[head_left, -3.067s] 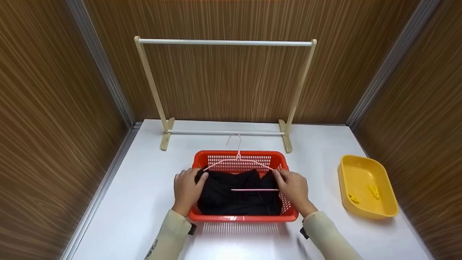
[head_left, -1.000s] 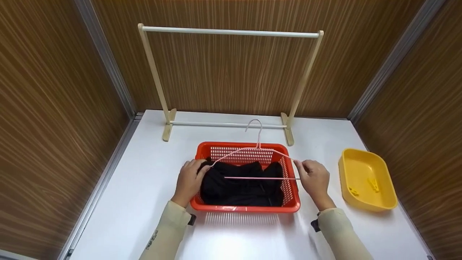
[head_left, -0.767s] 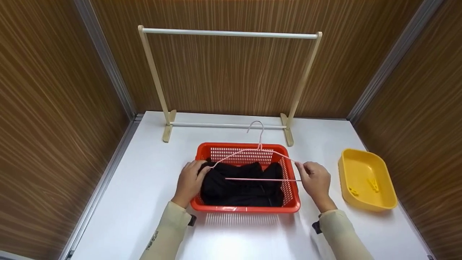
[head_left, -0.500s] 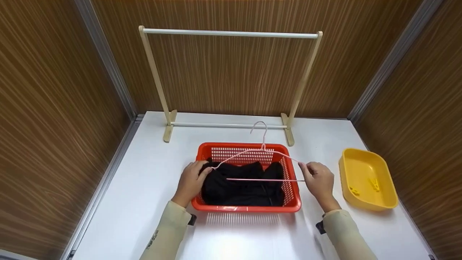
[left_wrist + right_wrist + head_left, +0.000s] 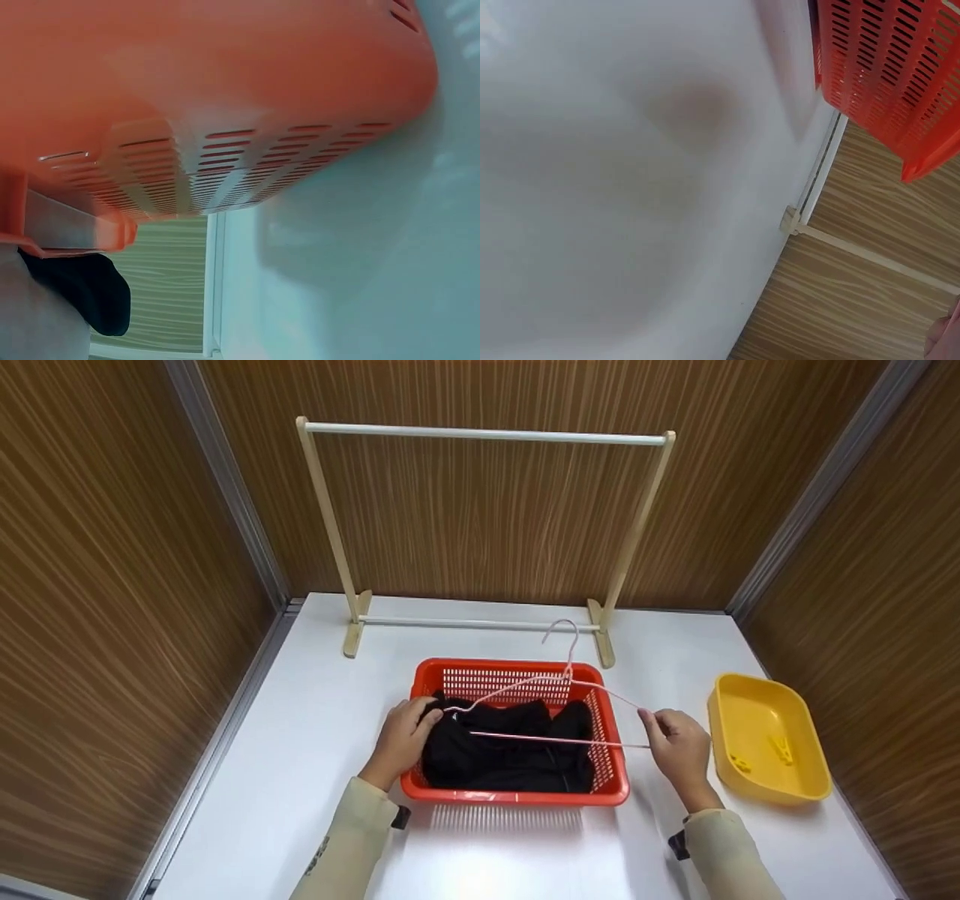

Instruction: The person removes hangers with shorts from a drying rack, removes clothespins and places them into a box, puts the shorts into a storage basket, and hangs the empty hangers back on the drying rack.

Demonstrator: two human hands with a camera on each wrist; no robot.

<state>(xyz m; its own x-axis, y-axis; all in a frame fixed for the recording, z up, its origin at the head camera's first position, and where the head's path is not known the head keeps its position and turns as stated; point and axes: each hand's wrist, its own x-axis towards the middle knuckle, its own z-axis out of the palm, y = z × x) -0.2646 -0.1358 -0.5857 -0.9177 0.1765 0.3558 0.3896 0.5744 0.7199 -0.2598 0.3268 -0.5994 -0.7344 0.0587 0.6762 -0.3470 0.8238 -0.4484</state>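
In the head view, a pink clothes hanger [image 5: 568, 672] lies slantwise over a red basket [image 5: 517, 797], its hook toward the rack. My right hand [image 5: 681, 746] pinches the hanger's right end, beyond the basket's right rim. A bunched black garment [image 5: 487, 769] fills much of the basket. At the left rim, my left hand [image 5: 403, 735] grips a bunch of that cloth beside the hanger's left end, whose tip runs into the fabric. In the left wrist view, a bit of black cloth [image 5: 94, 296] hangs over the rim. Only the fingers of my right hand [image 5: 939, 336] show in the right wrist view.
Behind the basket stands a wooden rack [image 5: 487, 433] with a white top rail. To the right is a yellow tray [image 5: 750, 712] holding yellow clothes pegs [image 5: 781, 750]. Brown wood-grain walls [image 5: 480, 525] enclose the white table [image 5: 285, 750] on three sides.
My right hand has moved right and slightly toward me, drawing the hanger rightward past the basket's rim. The left hand stays at the left rim with the garment.
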